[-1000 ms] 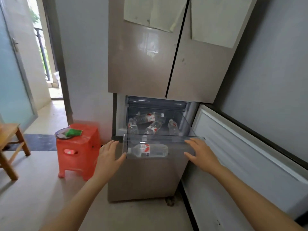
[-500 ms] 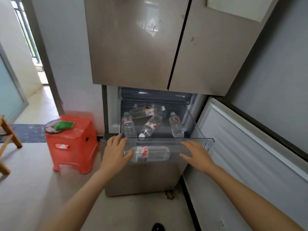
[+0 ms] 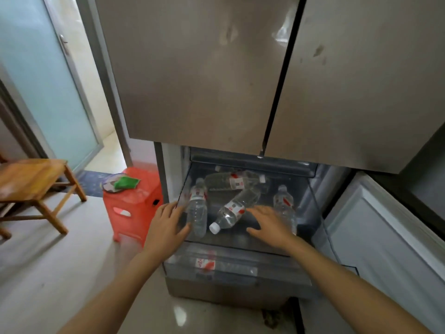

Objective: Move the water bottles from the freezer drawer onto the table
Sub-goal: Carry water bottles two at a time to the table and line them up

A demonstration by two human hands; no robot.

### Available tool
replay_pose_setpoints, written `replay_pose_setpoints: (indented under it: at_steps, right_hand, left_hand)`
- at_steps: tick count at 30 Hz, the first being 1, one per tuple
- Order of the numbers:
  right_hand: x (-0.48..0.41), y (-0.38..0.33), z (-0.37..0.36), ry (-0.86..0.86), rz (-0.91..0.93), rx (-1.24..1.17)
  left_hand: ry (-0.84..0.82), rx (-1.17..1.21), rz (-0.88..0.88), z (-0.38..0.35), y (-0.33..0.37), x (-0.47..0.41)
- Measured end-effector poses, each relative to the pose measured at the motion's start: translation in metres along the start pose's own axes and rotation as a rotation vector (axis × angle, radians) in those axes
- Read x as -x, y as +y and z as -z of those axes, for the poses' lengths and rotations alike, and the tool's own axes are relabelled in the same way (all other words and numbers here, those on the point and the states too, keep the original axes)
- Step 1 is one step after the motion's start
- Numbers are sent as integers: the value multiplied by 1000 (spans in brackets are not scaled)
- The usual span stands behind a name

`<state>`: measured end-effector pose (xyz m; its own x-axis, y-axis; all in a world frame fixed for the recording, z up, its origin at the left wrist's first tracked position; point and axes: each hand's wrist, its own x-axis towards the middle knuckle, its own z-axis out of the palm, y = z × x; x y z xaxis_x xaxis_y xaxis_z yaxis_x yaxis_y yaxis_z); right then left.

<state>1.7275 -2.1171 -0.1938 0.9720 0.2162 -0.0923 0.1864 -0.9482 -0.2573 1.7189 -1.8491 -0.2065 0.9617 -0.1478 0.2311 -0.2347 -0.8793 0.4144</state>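
Observation:
The clear freezer drawer (image 3: 240,244) stands pulled out under the fridge doors. Several clear water bottles with red-and-white labels lie in it: one at the left (image 3: 198,210), one slanted in the middle (image 3: 232,210), one across the back (image 3: 231,181), one at the right (image 3: 285,206). Another bottle (image 3: 216,265) lies behind the drawer's front wall. My left hand (image 3: 166,227) reaches in with spread fingers right beside the left bottle. My right hand (image 3: 271,225) hovers, fingers straight, between the middle and right bottles. Neither hand holds anything.
A red plastic stool (image 3: 134,208) with a plate and a green packet stands left of the fridge. A wooden table (image 3: 29,179) is further left. The open freezer door (image 3: 385,237) juts out at the right. Closed fridge doors (image 3: 216,80) hang above.
Both hands left the drawer's front edge and moved forward into the drawer over the bottles. The view has come closer and looks down more steeply.

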Motion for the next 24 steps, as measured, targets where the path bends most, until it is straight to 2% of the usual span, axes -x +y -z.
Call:
replay_pose_setpoints:
  at_steps: [6, 13, 19, 24]
  right_hand:
    - [-59, 2, -25, -165, 183, 205]
    - [-114, -7, -44, -242, 348, 556]
    - [-134, -3, -54, -262, 358, 545]
    - [-115, 3, -43, -219, 300, 455]
  left_hand:
    - [-115, -222, 66, -13, -4, 2]
    - [-134, -227, 42, -17, -3, 3]
    - [-77, -227, -11, -20, -7, 0]
    - [-128, -208, -25, -21, -8, 4]
